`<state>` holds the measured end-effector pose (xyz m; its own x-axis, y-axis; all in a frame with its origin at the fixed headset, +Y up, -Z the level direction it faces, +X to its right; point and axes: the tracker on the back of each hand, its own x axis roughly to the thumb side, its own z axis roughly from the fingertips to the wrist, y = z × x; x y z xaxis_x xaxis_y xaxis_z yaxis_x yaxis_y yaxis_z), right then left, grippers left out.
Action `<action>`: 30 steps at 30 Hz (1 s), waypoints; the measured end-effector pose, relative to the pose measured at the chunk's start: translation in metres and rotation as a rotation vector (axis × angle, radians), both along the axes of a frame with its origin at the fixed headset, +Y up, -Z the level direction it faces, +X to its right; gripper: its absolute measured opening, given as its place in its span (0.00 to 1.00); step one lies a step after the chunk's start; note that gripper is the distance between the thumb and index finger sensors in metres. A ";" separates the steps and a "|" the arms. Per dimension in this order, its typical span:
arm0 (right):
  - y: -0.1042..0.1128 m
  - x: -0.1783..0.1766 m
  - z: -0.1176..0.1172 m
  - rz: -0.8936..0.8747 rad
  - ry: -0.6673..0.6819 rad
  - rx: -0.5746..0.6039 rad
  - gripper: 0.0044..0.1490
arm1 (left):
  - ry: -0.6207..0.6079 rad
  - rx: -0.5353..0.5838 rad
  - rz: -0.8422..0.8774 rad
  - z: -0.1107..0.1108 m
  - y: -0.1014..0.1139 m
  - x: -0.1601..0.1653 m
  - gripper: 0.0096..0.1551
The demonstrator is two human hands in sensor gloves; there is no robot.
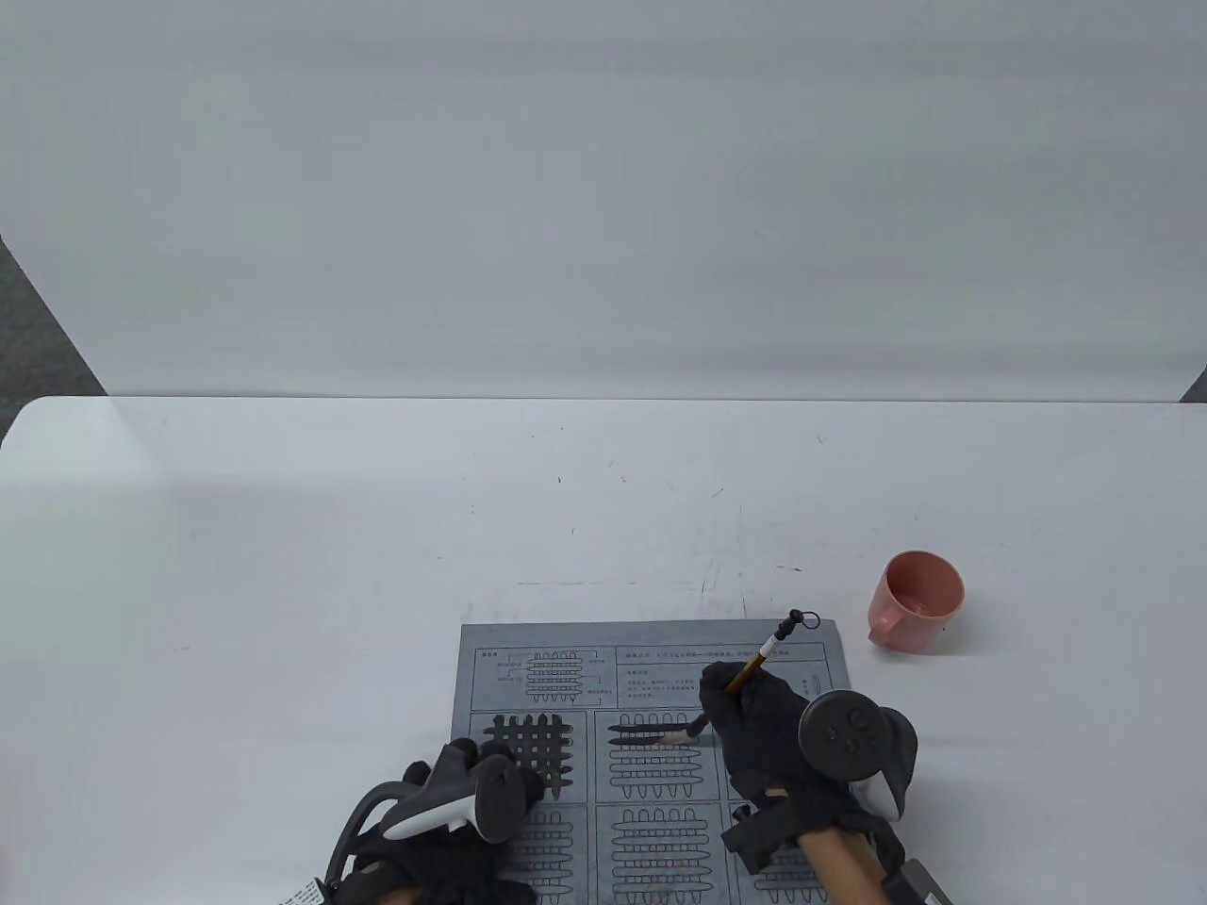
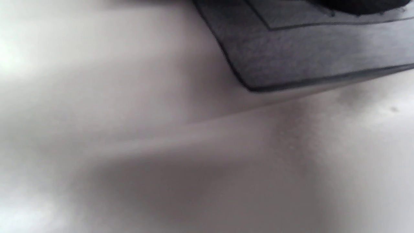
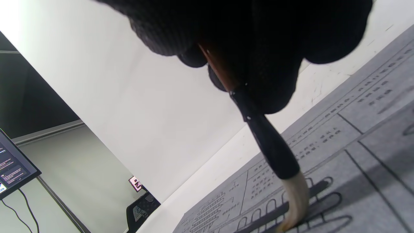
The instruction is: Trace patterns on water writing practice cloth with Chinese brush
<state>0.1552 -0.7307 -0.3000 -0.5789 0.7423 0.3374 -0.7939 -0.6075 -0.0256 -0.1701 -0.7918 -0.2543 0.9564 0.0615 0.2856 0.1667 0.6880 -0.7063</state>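
Note:
A grey water writing cloth (image 1: 651,679) printed with loop patterns lies at the table's near edge. The left grid pattern (image 1: 533,745) is wet and dark. My right hand (image 1: 745,716) grips the Chinese brush (image 1: 754,660) by its brown handle. The pale bristle tip (image 3: 296,204) is bent against the cloth on the middle pattern, where two upper strokes are dark. My left hand (image 1: 490,764) rests on the cloth's lower left part; its tracker hides how the fingers lie. In the left wrist view only a cloth corner (image 2: 258,77) and a dark edge of the glove (image 2: 362,6) appear.
A pink cup (image 1: 917,600) stands on the white table (image 1: 283,566) to the right of the cloth. A white wall rises behind the table. A monitor (image 3: 13,168) and a chair show far off in the right wrist view.

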 end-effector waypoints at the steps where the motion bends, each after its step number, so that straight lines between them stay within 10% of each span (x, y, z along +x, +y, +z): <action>1: 0.000 0.001 0.000 0.002 -0.002 0.000 0.20 | 0.000 0.000 0.000 0.000 0.000 0.000 0.64; 30: 0.006 0.010 -0.003 0.054 -0.004 0.023 0.20 | -0.001 -0.001 0.000 0.000 0.000 0.000 0.64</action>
